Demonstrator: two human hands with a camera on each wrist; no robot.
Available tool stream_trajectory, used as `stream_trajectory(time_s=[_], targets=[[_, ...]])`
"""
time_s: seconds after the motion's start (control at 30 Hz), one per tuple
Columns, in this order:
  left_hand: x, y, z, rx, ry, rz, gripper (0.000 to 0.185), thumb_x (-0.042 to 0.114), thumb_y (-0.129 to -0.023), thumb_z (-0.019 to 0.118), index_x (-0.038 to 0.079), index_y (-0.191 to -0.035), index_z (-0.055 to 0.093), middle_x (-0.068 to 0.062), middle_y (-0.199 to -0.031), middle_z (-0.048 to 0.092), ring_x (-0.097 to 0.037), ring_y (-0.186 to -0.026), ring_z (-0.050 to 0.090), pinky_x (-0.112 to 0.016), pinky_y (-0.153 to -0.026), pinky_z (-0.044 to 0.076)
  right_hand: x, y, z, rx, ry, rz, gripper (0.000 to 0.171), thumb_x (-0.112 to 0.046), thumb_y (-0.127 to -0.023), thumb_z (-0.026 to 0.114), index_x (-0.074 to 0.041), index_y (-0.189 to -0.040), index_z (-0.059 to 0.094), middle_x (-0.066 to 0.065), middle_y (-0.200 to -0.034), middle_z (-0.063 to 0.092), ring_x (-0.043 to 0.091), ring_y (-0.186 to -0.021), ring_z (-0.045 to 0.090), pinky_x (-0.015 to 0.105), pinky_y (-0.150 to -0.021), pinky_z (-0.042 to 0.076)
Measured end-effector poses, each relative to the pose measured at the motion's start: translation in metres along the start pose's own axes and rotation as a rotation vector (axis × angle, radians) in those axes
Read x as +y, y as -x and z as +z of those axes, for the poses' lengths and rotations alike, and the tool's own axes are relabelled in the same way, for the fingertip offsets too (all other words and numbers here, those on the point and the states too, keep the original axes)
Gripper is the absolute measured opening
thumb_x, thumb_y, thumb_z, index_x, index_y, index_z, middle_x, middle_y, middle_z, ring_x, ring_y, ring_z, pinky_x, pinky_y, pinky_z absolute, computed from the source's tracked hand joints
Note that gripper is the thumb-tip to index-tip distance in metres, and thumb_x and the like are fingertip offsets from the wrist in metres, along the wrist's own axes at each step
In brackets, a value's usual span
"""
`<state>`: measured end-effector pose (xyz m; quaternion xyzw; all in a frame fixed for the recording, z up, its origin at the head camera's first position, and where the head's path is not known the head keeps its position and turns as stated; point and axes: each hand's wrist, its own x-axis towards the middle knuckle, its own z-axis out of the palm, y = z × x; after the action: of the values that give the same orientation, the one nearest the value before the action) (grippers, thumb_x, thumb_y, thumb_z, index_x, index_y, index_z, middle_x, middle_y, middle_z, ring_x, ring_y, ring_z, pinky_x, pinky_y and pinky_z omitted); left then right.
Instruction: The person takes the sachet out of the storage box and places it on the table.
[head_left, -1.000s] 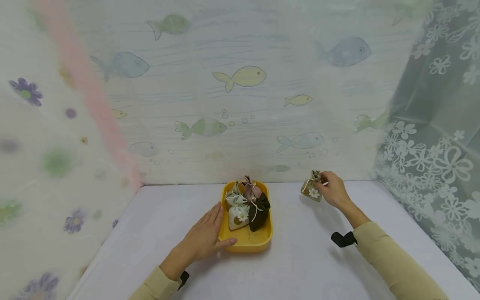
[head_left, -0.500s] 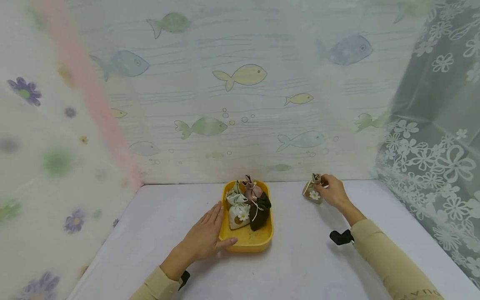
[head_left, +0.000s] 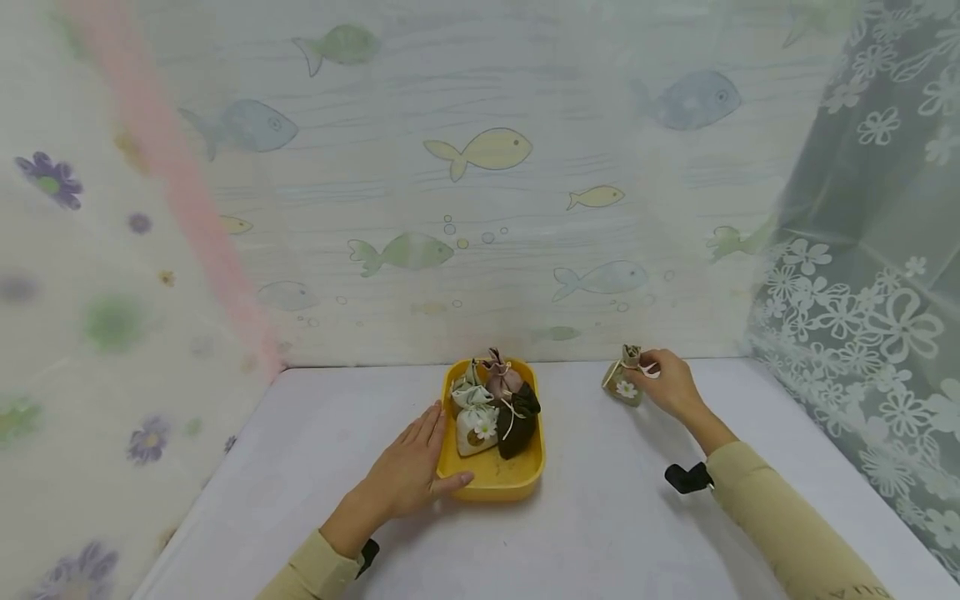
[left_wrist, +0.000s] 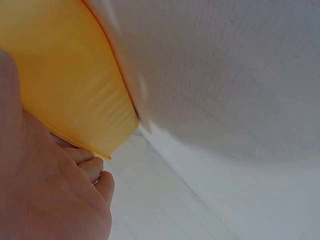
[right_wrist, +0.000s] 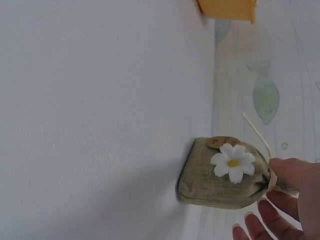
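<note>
My right hand (head_left: 670, 385) pinches the gathered neck of a small olive-green drawstring pouch (right_wrist: 215, 187) with a white flower on its front. In the right wrist view the pouch's base meets the tabletop. My left hand (head_left: 405, 467) lies with straight fingers along the left side of a yellow tray (head_left: 495, 492), thumb over its near rim. Inside the tray sit several pouches: a cream one with a white flower (head_left: 475, 437), a black one (head_left: 517, 433), a mauve one (head_left: 502, 381), and a greenish one (head_left: 467, 383) partly hidden behind the cream pouch.
A white-covered table (head_left: 585, 517) carries the tray. Behind it hangs a pale curtain (head_left: 480, 275) printed with fish. A flowered sheet (head_left: 112, 333) closes off the left, and a translucent sheet with white flowers (head_left: 862, 333) the right.
The right hand and its pouch have come down slightly, onto the table right of the tray. Left hand and tray have stayed in place.
</note>
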<state>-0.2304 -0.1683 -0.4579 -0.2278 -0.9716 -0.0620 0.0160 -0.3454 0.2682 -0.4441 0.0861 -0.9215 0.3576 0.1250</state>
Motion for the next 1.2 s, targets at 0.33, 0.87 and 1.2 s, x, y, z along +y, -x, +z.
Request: stream_trajectory(time_s=[0.33,0.87,1.2], targets=[[0.001,0.001,-0.002,0.012,0.014,-0.006,0.107,0.077,-0.095,0.042,-0.006,-0.159,0.023,-0.023,-0.169,0.014,-0.035,-0.156,0.018,-0.051,-0.124,0.023,-0.001,0.012,-0.007,0.029,0.014,-0.035,0.041,-0.019,-0.098,0.071,0.013,-0.121,0.063,0.031,-0.118,0.062,0.045,-0.103,0.062,0.055,-0.087,0.053],[-0.001,-0.001,0.000,-0.005,0.004,-0.014,0.109,0.080,-0.094,0.038,-0.005,-0.160,0.022,-0.022,-0.169,0.013,-0.034,-0.156,0.016,-0.051,-0.125,0.022,-0.025,0.035,-0.005,-0.004,-0.036,-0.126,0.030,-0.008,-0.096,0.069,0.010,-0.120,0.064,0.024,-0.115,0.066,0.039,-0.103,0.063,0.045,-0.084,0.056],[0.001,0.000,-0.001,0.000,0.017,-0.007,0.107,0.078,-0.095,0.041,-0.006,-0.160,0.023,-0.022,-0.169,0.014,-0.036,-0.155,0.019,-0.050,-0.125,0.022,-0.047,0.047,0.010,-0.062,-0.104,-0.204,0.027,-0.011,-0.096,0.071,0.004,-0.118,0.066,0.018,-0.114,0.067,0.034,-0.103,0.063,0.044,-0.085,0.054]])
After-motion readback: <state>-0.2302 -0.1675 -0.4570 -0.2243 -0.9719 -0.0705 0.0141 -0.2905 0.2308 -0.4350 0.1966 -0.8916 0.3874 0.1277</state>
